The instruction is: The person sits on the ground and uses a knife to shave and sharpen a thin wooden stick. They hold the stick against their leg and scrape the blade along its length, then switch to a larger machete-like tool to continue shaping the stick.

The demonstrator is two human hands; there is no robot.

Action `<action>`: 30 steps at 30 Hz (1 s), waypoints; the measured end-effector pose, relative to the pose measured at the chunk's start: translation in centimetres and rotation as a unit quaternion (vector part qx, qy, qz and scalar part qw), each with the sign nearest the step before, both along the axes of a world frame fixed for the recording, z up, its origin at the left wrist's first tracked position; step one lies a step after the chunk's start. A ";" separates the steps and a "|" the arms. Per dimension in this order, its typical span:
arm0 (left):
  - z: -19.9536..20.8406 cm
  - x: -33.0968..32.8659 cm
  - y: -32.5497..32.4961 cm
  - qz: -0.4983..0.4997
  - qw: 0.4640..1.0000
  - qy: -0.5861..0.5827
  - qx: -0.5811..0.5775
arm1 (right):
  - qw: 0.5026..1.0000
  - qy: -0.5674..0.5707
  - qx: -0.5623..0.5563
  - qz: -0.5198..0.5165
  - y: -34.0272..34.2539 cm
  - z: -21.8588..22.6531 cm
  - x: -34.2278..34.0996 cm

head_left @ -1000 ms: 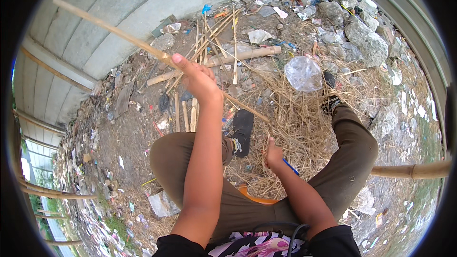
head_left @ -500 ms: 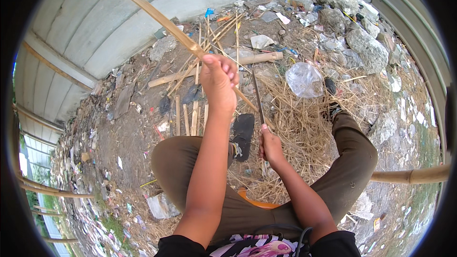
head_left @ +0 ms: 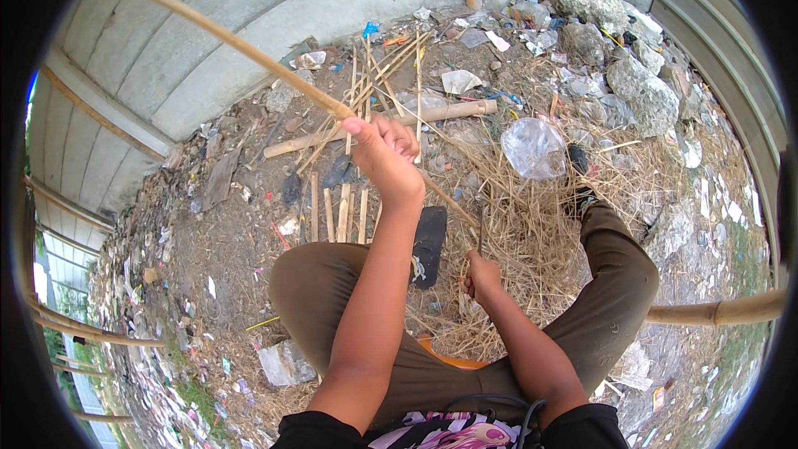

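My left hand (head_left: 387, 154) is closed round a long split bamboo strip (head_left: 233, 41), held at a slant. Its upper part reaches far to the upper left, and its lower end comes down near the straw. Lower and to the right, my right hand (head_left: 483, 276) grips a long thin knife (head_left: 480, 233) by its handle, which the fingers mostly hide. The blade points away from me and stands close to the strip's lower end; whether they touch I cannot tell. Pale shavings (head_left: 524, 241) lie heaped beyond and right of the knife.
Several bamboo strips (head_left: 387, 75) lie crossed ahead, by a thick bamboo pole (head_left: 453, 111). Shorter pieces (head_left: 342, 212) lie near my left knee. A clear plastic bag (head_left: 533, 148) sits by my right foot. Concrete chunks (head_left: 644, 91) and a grey wall (head_left: 332, 0) stand beyond.
The strip has tilted lower toward the left and seems turned in my left hand. My right hand has drawn back toward me with the knife, whose blade now looks shorter from here.
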State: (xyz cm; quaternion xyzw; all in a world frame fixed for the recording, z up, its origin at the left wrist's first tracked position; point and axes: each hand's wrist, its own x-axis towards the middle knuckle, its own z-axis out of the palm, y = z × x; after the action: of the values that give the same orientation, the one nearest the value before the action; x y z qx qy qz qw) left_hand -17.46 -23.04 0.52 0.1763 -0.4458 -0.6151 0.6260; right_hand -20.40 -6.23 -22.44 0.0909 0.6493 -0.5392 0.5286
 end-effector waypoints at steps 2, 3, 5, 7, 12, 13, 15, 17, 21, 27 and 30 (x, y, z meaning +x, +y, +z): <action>-0.4 0.1 -0.6 -0.048 0.999 -0.006 0.012 | 0.998 0.022 -0.049 0.019 0.0 2.2 0.2; -0.5 0.3 -0.7 -0.065 0.998 -0.009 0.013 | 0.994 0.045 -0.086 0.041 0.0 4.0 0.1; -0.5 0.6 -1.0 -0.096 0.995 -0.013 0.015 | 0.983 0.087 -0.144 0.078 -0.2 6.0 0.2; -0.3 0.4 -1.1 -0.132 0.990 -0.029 0.025 | 0.969 0.127 -0.186 0.103 -0.4 6.9 0.1; 0.4 0.3 -0.7 -0.180 0.978 -0.081 0.067 | 0.973 0.172 -0.135 0.074 -0.1 4.2 3.0; 0.5 0.5 -0.8 -0.178 0.979 -0.078 0.069 | 0.972 0.174 -0.136 0.074 -0.2 3.9 3.2; 0.3 1.0 -1.0 -0.179 0.979 -0.068 0.066 | 0.980 0.119 -0.142 0.077 -0.3 4.5 2.8; -0.4 1.7 -1.5 -0.204 0.975 -0.064 0.056 | 0.976 0.113 -0.160 0.091 -0.1 8.7 2.2; -0.5 0.4 -0.6 -0.324 0.945 -0.053 0.010 | 0.931 0.291 -0.191 0.108 -0.1 8.5 1.6; -0.5 0.8 -0.5 -0.282 0.957 -0.065 0.023 | 0.976 0.173 -0.058 0.116 0.8 6.6 1.2; -0.6 0.3 -0.3 -0.315 0.947 -0.067 0.009 | 0.940 0.291 -0.130 0.125 0.5 7.5 0.9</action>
State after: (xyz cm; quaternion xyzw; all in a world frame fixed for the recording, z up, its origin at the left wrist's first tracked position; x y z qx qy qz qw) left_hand -17.16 -23.38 -0.11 0.0737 -0.5141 -0.7715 0.3675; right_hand -19.54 -5.71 -14.90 -0.2208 0.7052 -0.5516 0.3869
